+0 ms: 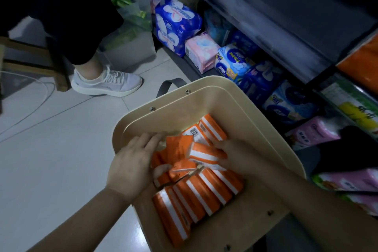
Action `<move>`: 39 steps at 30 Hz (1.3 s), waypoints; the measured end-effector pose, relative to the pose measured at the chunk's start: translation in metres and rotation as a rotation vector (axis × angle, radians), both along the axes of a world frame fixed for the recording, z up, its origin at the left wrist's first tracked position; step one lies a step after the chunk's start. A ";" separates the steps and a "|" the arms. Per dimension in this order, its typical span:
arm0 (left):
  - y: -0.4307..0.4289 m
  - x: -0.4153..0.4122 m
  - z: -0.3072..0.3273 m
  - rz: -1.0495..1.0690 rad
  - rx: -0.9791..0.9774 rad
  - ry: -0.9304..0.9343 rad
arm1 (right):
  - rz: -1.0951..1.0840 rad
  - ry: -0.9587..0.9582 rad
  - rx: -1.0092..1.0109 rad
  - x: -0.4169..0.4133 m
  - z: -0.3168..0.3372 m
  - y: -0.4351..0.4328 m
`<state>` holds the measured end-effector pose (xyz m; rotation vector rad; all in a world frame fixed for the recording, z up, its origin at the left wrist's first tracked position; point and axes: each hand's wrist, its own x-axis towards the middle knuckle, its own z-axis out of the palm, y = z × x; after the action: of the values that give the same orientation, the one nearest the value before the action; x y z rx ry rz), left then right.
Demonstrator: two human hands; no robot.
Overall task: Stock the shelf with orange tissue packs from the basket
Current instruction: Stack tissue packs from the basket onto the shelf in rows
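Note:
A cream basket (241, 108) stands on the floor and holds several orange tissue packs (200, 192) with white stripes. Both my hands are inside it. My left hand (133, 161) lies over the packs on the left side, fingers spread forward and the thumb tucked under an orange pack (180, 145). My right hand (235, 153) grips one striped orange pack (206, 154), lifted a little above the pile. The shelf (286, 32) runs along the right, and a stack of orange packs (364, 63) sits in it at the far right.
The low shelf holds blue, pink and white hygiene packs (178, 24). Pink packs (347, 180) lie at the right edge. Another person's leg and white shoe (106, 82) stand on the tiled floor to the left, beside a wooden stool (30, 63) and a white cable (41, 100).

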<state>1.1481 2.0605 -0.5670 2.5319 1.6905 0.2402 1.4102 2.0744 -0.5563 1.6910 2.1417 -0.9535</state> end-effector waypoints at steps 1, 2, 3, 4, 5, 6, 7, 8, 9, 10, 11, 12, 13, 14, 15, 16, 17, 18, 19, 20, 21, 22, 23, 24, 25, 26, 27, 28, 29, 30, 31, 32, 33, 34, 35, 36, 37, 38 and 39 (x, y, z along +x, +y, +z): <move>0.000 -0.001 0.000 -0.018 -0.011 -0.021 | 0.017 0.112 0.019 -0.004 0.005 0.001; -0.001 0.000 0.001 -0.032 -0.015 -0.046 | 0.039 0.197 0.025 -0.009 0.007 0.002; -0.002 0.001 0.003 -0.056 -0.028 -0.073 | 0.053 0.259 0.025 -0.016 0.008 0.005; -0.003 0.001 0.006 -0.044 -0.031 -0.117 | 0.035 0.324 0.011 -0.025 0.010 0.008; -0.004 0.000 0.007 -0.013 -0.063 -0.160 | 0.023 0.394 0.023 -0.034 0.012 0.011; -0.004 0.000 0.009 0.034 -0.080 -0.198 | -0.026 0.464 0.034 -0.039 0.008 0.014; -0.004 0.001 0.009 0.091 -0.070 -0.234 | -0.103 0.527 0.010 -0.041 0.004 0.018; -0.005 0.003 0.009 0.142 -0.054 -0.256 | -0.229 0.597 -0.020 -0.041 -0.005 0.022; -0.005 0.004 0.007 0.185 -0.016 -0.279 | -0.364 0.669 -0.035 -0.041 -0.010 0.025; -0.004 0.006 0.006 0.211 0.046 -0.291 | -0.505 0.720 -0.028 -0.040 -0.017 0.028; -0.003 0.009 0.006 0.227 0.107 -0.288 | -0.606 0.710 -0.011 -0.039 -0.023 0.030; -0.002 0.011 0.005 0.230 0.148 -0.266 | -0.625 0.619 0.020 -0.038 -0.032 0.031; -0.002 0.012 0.004 0.232 0.163 -0.234 | -0.585 0.500 0.020 -0.039 -0.042 0.031; -0.003 0.012 0.002 0.232 0.160 -0.211 | -0.522 0.398 -0.009 -0.043 -0.052 0.030; -0.003 0.011 -0.001 0.223 0.152 -0.195 | -0.481 0.320 -0.064 -0.047 -0.062 0.030; -0.004 0.009 -0.003 0.209 0.137 -0.187 | -0.490 0.278 -0.121 -0.053 -0.075 0.030; -0.004 0.007 -0.003 0.195 0.126 -0.179 | -0.531 0.267 -0.175 -0.059 -0.085 0.031; -0.005 0.005 -0.003 0.188 0.121 -0.173 | -0.601 0.283 -0.209 -0.064 -0.099 0.032; -0.006 0.004 -0.003 0.195 0.120 -0.169 | -0.684 0.306 -0.236 -0.068 -0.108 0.032; -0.007 0.003 -0.002 0.210 0.119 -0.164 | -0.752 0.320 -0.247 -0.071 -0.119 0.031; -0.006 0.003 -0.001 0.223 0.115 -0.153 | -0.794 0.315 -0.264 -0.074 -0.126 0.029; -0.006 0.003 0.000 0.228 0.109 -0.137 | -0.817 0.303 -0.270 -0.076 -0.133 0.027; -0.006 0.004 0.000 0.222 0.104 -0.122 | -0.831 0.285 -0.277 -0.078 -0.137 0.024; -0.006 0.004 0.000 0.212 0.099 -0.115 | -0.841 0.279 -0.266 -0.080 -0.142 0.021; -0.006 0.004 0.000 0.203 0.095 -0.111 | -0.846 0.273 -0.261 -0.082 -0.143 0.019; -0.007 0.004 0.000 0.198 0.095 -0.103 | -0.851 0.286 -0.245 -0.083 -0.147 0.017; -0.006 0.004 0.001 0.196 0.097 -0.093 | -0.860 0.300 -0.249 -0.084 -0.145 0.017; -0.006 0.004 0.001 0.196 0.101 -0.083 | -0.869 0.324 -0.243 -0.084 -0.147 0.016; -0.005 0.004 0.001 0.198 0.103 -0.073 | -0.880 0.340 -0.251 -0.084 -0.142 0.015; -0.005 0.004 0.001 0.198 0.106 -0.065 | -0.881 0.369 -0.241 -0.083 -0.142 0.015; -0.004 0.004 0.001 0.196 0.110 -0.062 | -0.890 0.381 -0.238 -0.082 -0.135 0.015; -0.003 0.004 0.001 0.194 0.115 -0.065 | -0.893 0.403 -0.218 -0.080 -0.130 0.015; -0.003 0.004 0.001 0.192 0.113 -0.072 | -0.907 0.419 -0.210 -0.078 -0.122 0.014; -0.003 0.003 0.001 0.189 0.112 -0.085 | -0.912 0.445 -0.180 -0.074 -0.117 0.013; -0.003 0.002 0.002 0.189 0.107 -0.104 | -0.926 0.463 -0.165 -0.071 -0.104 0.011; -0.004 0.001 0.002 0.188 0.097 -0.122 | -0.936 0.495 -0.128 -0.066 -0.094 0.009; -0.004 0.000 0.003 0.182 0.081 -0.127 | -0.954 0.506 -0.102 -0.060 -0.082 0.006; -0.005 -0.001 0.005 0.164 0.059 -0.122 | -0.969 0.515 -0.064 -0.055 -0.068 0.003; -0.006 -0.001 0.006 0.144 0.033 -0.118 | -0.994 0.524 -0.053 -0.048 -0.053 0.000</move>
<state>1.1469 2.0542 -0.5611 2.3681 1.8380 0.4227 1.3620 2.0746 -0.6091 2.7595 1.3597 -1.8270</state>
